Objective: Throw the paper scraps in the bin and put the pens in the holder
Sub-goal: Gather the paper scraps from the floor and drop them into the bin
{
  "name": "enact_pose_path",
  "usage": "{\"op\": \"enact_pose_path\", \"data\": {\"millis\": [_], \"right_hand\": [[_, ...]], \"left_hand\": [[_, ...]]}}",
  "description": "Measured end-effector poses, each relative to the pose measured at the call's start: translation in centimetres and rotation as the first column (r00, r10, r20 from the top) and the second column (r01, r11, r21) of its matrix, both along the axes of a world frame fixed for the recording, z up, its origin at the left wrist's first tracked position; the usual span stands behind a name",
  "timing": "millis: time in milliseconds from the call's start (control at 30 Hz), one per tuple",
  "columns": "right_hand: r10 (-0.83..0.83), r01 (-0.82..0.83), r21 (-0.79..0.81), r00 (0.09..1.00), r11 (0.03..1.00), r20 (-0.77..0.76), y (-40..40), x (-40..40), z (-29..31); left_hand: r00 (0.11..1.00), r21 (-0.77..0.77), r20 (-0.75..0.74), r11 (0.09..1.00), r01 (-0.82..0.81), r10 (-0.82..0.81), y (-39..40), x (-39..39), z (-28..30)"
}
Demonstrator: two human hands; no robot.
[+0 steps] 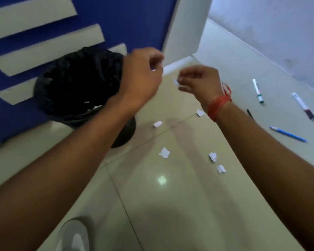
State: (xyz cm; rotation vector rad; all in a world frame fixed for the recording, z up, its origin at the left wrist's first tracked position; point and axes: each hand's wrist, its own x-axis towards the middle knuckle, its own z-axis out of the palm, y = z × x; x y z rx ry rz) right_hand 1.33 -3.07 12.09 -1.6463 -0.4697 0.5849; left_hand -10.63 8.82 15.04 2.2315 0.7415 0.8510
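A bin [76,87] lined with a black bag stands against the blue wall, with white bits inside. My left hand [141,77] hovers at its right rim, fingers curled around a small white paper scrap. My right hand [198,80], with red thread at the wrist, pinches white paper scraps just right of it. Several paper scraps lie on the tiled floor, among them one near the bin [157,123], one in the middle [164,153] and one to the right [221,168]. A green-capped marker [257,90], a dark-capped marker [303,107], a blue pen [288,134] and a black pen [249,113] lie at the right.
The blue wall with white stripes [43,40] rises behind the bin, and a white column [187,28] stands beside it. A grey wall [270,33] closes off the far right. My white shoe [74,236] is at the bottom left. No pen holder is in view.
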Motion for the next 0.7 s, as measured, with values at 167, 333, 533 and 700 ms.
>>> {"op": "enact_pose_path", "data": {"millis": [167, 333, 533, 700], "right_hand": [[-0.218, 0.289, -0.513, 0.956, 0.808, 0.195, -11.1, 5.3, -11.1], [-0.11, 0.331, -0.718, 0.935, 0.612, 0.337, -16.0, 6.6, -16.1], [0.25, 0.155, -0.782, 0.894, 0.604, 0.371, -14.4, 5.3, -18.5], [0.256, 0.18, -0.732, 0.86, 0.658, 0.441, -11.4, 7.9, -18.5]], "left_hand": [[0.696, -0.237, -0.67, 0.963, 0.128, -0.257, -4.6, 3.0, -11.2], [0.478, -0.213, -0.864, 0.975, -0.066, -0.156, -6.0, 3.5, -18.1], [0.542, -0.205, -0.79, 0.956, 0.208, -0.287, -9.3, 5.4, -19.2], [0.649, -0.12, -0.721, 0.967, 0.225, -0.241, -9.7, 10.6, -19.3]]}}
